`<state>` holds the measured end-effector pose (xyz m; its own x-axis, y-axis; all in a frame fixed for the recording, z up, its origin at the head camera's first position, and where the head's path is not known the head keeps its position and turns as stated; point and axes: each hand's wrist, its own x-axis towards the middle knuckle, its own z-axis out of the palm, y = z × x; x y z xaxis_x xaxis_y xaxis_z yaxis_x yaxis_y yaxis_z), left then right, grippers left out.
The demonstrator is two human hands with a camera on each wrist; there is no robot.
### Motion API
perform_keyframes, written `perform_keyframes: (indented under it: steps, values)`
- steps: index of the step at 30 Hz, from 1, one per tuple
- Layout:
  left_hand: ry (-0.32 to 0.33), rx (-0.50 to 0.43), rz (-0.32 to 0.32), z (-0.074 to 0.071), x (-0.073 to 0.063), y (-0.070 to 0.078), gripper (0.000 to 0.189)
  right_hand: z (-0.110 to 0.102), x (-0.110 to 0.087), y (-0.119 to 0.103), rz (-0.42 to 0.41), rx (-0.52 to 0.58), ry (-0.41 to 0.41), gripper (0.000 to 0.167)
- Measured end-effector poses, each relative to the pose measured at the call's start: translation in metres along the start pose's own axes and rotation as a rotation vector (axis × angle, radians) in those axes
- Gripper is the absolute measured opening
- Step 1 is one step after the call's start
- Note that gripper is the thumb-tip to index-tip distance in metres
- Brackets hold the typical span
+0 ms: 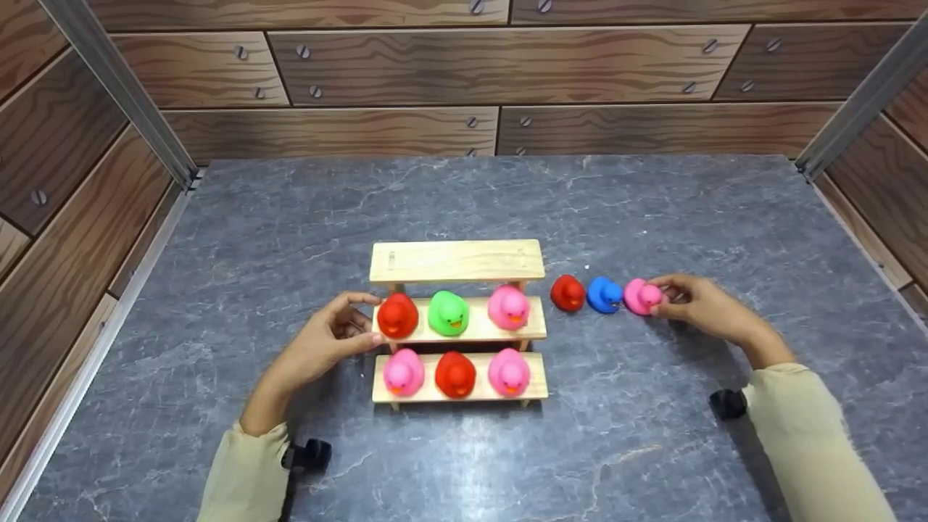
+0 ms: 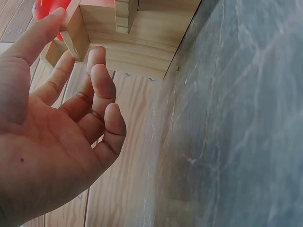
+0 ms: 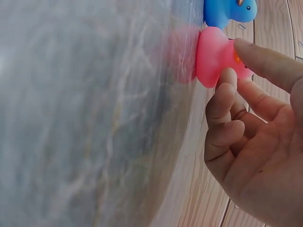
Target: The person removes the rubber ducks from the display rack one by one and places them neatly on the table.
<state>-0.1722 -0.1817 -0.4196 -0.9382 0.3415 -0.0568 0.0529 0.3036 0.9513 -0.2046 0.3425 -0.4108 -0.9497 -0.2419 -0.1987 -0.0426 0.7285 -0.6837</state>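
So the right hand has its grip pinched on a small, rounded pink toy duck with an orange beak, thumb on the near side and index finger on the far side. The duck sits right between those fingertips, held round the head end, with its base down on the grey marbled tabletop. In the right wrist view the thumb tip is just by the beak, and the other fingers curl loosely below. Just beside it is a blue toy duck, then a red toy duck closer to the pale wooden three-tier stand. Left hand has thumb and index clamped on the left end of the stand's middle tier, well apart from the pink one, near six more ducks on the two lower tiers
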Motion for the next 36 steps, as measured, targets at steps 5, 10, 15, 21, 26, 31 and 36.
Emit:
perform_keyframes:
  steps: [5, 10, 15, 21, 26, 31, 36]
  values:
    - [-0.003, -0.001, 0.005, 0.000, 0.000, 0.000, 0.051, 0.001, -0.001, 0.001, -0.008, 0.010, 0.001, 0.047]
    - [-0.004, 0.000, 0.001, 0.001, 0.000, 0.000, 0.051, 0.001, -0.004, -0.001, -0.015, 0.007, 0.007, 0.051]
    - [0.001, -0.001, -0.001, 0.001, 0.000, 0.000, 0.051, 0.001, -0.010, -0.008, -0.033, 0.027, 0.028, 0.054]
    - [0.000, -0.003, 0.004, 0.001, 0.000, -0.001, 0.051, 0.002, -0.018, -0.021, -0.042, 0.065, 0.075, 0.051]
    - [0.002, -0.006, 0.006, 0.000, 0.000, -0.001, 0.051, 0.010, -0.023, -0.034, -0.095, 0.102, 0.131, 0.047]
    - [-0.004, -0.016, 0.007, 0.000, 0.000, -0.002, 0.051, 0.018, -0.025, -0.047, -0.149, 0.164, 0.141, 0.045]
    - [-0.004, -0.016, 0.008, 0.000, 0.000, -0.002, 0.051, 0.026, -0.026, -0.058, -0.215, 0.217, 0.144, 0.044]
